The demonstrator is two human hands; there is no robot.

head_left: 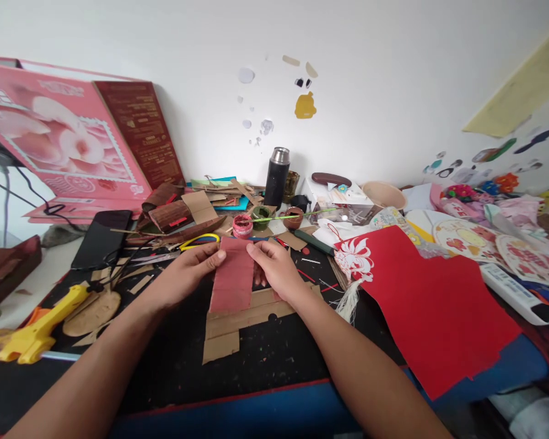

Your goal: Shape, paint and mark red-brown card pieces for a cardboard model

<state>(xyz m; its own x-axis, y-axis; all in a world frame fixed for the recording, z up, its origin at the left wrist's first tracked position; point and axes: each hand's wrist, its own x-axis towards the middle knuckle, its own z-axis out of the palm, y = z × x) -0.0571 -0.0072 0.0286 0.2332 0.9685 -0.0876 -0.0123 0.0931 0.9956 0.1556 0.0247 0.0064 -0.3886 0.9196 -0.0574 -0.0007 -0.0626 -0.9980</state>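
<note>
Fingers of the left hand [199, 267] and right hand [277, 266] pinch opposite edges of a red-painted cardboard strip [233, 277] near its top; brown cardboard [251, 316] lies beneath on a black mat [174, 366], a black thermos [277, 182] beyond, near the white wall [201, 91].

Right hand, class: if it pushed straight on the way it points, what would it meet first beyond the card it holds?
Past the red card, the right hand would probably meet the pink paint jar first, though their heights are hard to compare.
</note>
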